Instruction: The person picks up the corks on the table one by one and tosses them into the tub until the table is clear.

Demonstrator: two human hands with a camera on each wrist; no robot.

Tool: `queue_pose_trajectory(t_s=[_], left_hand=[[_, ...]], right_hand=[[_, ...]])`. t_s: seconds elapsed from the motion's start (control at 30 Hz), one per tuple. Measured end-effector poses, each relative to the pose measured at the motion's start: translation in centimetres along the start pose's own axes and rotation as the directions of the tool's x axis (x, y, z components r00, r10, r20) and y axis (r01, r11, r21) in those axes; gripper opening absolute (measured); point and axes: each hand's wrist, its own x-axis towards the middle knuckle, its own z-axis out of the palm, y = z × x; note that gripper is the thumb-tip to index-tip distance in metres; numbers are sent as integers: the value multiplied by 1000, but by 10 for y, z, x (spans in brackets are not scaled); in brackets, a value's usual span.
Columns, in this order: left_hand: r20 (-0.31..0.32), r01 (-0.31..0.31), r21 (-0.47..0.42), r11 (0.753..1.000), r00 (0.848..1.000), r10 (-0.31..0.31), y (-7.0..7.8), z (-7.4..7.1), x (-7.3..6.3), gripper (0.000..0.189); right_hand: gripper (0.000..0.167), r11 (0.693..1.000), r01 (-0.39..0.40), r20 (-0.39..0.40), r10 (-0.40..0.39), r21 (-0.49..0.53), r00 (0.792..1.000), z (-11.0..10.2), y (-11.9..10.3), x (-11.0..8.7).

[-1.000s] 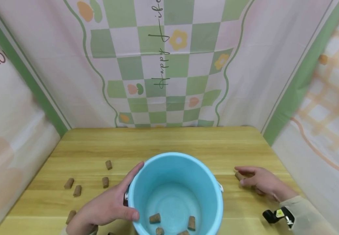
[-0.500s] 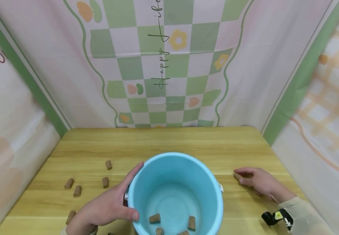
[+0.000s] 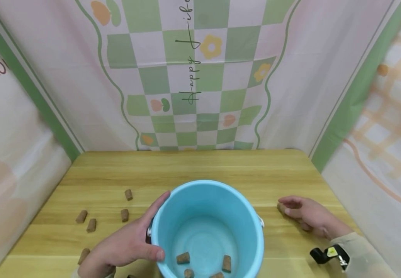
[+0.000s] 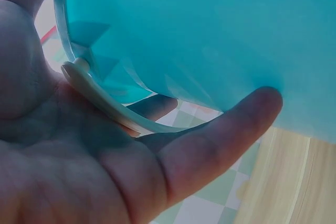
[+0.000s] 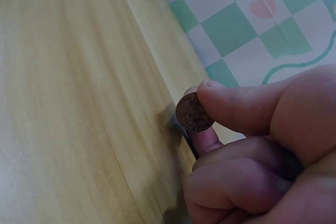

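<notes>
A light blue bucket (image 3: 204,199) stands at the table's near middle, with several corks lying on its bottom, such as a cork (image 3: 226,263) on the right. My left hand (image 3: 125,241) holds the bucket's left side, thumb over the rim. In the left wrist view its fingers (image 4: 226,145) lie along the outer wall, beside the pale handle (image 4: 105,100). Right of the bucket, my right hand (image 3: 311,217) pinches one brown cork (image 5: 193,114) between thumb and index finger. The right wrist view shows that cork's round end facing the camera, just over the table, with the other fingers curled.
Several more corks lie on the wooden table (image 3: 186,164) to the left, among them a cork (image 3: 128,194) farthest back and a cork (image 3: 84,255) by the left forearm. Printed curtains (image 3: 204,77) enclose the table at the back and both sides.
The right hand shifts only slightly; the cork in its fingertips turns and tilts a little. The left hand and the bucket stay where they were.
</notes>
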Motion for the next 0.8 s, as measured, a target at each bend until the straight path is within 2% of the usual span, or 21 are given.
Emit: queue_pose_trajectory(t_s=[0.23,0.37,0.5,0.73,0.8], left_hand=[[1,31,-18,999,1000,-31,1,0,1,108],[8,9,-11,1000,1000,-9,0,-1,1,107],[10,-9,5,1000,1000,9,-2,-2,1,106],[25,-25,2,1000,999,25,-5,-3,1,105],[29,-34,0,999,999,34,-5,-3,1,105]], right_hand=[[58,997,24,80,-30,78,996,-6,0,1],[63,987,32,133,-53,156,990,-9,1,3],[62,963,43,174,-91,265,981,-11,-1,4],[34,908,118,227,-224,402,948,-11,-18,0],[31,894,141,232,-259,425,938,-10,-24,-2]])
